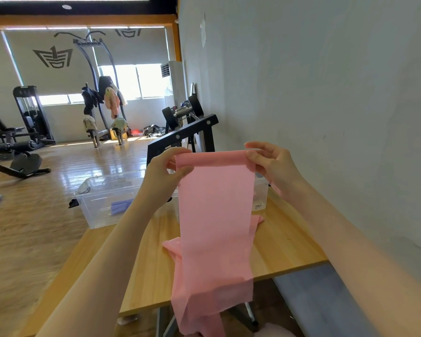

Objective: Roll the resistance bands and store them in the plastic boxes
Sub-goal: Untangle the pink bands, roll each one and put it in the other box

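Observation:
A long pink resistance band (215, 220) hangs flat in front of me, above the wooden table (284, 242). My left hand (165, 173) pinches its top left corner and my right hand (270, 161) pinches its top right corner, where the top edge is turned over a little. The band's lower end drops past the table's front edge, and more pink band lies bunched on the tabletop behind it. A clear plastic box (100, 205) stands at the table's far left with a rolled purple band (120, 206) inside. A second clear box (261, 193) is mostly hidden behind the pink band.
A grey wall (326, 93) runs close along the right side. A black metal stand (180, 139) with dumbbells rises behind the table. A grey-blue bench pad (321, 300) lies at the lower right. Gym machines stand on the wooden floor to the left.

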